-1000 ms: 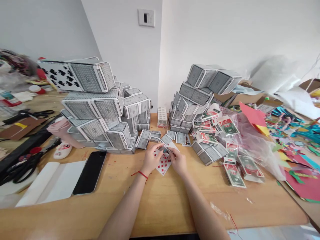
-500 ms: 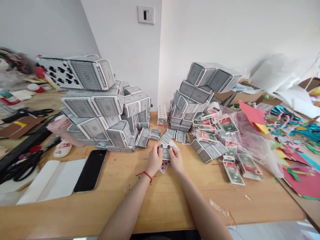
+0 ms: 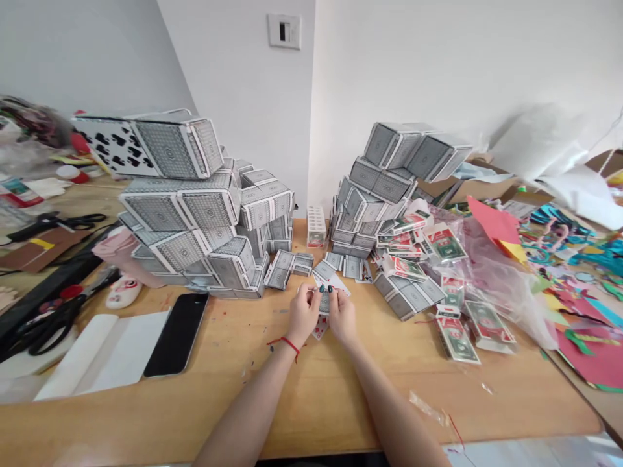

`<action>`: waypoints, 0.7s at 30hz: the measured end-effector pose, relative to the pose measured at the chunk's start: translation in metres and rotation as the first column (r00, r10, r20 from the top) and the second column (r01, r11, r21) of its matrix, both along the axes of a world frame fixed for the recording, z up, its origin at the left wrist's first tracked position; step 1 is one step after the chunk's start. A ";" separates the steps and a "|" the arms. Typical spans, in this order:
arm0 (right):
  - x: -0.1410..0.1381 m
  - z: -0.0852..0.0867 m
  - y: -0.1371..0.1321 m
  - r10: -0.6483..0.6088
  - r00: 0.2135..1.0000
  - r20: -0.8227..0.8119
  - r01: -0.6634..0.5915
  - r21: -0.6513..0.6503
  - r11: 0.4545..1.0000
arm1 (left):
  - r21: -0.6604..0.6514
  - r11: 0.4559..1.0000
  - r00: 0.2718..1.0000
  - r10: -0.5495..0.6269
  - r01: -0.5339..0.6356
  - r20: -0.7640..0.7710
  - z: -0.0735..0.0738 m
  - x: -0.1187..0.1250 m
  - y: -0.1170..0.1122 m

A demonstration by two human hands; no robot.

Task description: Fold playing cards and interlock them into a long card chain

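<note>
Between my two hands is a grey-backed playing card (image 3: 324, 303), held at its sides over the middle of the table. My left hand (image 3: 305, 311) pinches it from the left, thumb on top. From the right, my right hand (image 3: 342, 314) grips the same card with its thumb on the back. Both thumbs lie close together near its far edge. Below the hands lies a face-up red diamond card (image 3: 320, 328), partly covered. Loose cards (image 3: 335, 281) are spread just beyond my fingers. Small folded card boxes (image 3: 280, 268) stand to the far left of them.
Tall stacks of card boxes rise at left (image 3: 209, 204) and right (image 3: 370, 201). A clear case (image 3: 316, 227) stands between them. Red-and-green card packs (image 3: 457, 337) and plastic wrap lie right. A phone (image 3: 178, 334), white paper (image 3: 104, 353) and scissors (image 3: 53, 324) lie left.
My thumbs have come closer together, and the left thumb has shifted right across the card. The stacks and packs stay where they were.
</note>
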State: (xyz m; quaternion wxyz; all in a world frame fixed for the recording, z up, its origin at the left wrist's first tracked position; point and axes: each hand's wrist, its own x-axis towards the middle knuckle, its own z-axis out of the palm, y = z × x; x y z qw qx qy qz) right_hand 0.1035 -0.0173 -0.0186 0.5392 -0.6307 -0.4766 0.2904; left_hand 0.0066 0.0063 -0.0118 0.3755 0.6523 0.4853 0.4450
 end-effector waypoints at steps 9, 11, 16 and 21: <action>-0.001 0.000 0.003 0.029 0.991 -0.131 -0.032 -0.017 0.999 | -0.003 1.000 0.999 -0.007 0.007 0.036 0.003 0.005 -0.007; -0.003 -0.001 0.004 0.066 0.953 -0.296 -0.085 -0.051 0.995 | -0.008 1.000 0.996 0.000 0.001 0.086 0.001 0.005 -0.007; -0.001 0.005 0.004 0.227 0.859 -0.459 -0.305 -0.103 0.947 | -0.029 0.996 0.986 0.089 -0.086 0.141 -0.002 0.000 0.001; 0.001 0.004 0.004 0.300 0.841 -0.450 -0.367 -0.069 0.928 | 0.006 0.992 0.990 0.128 -0.129 0.065 0.002 -0.006 0.007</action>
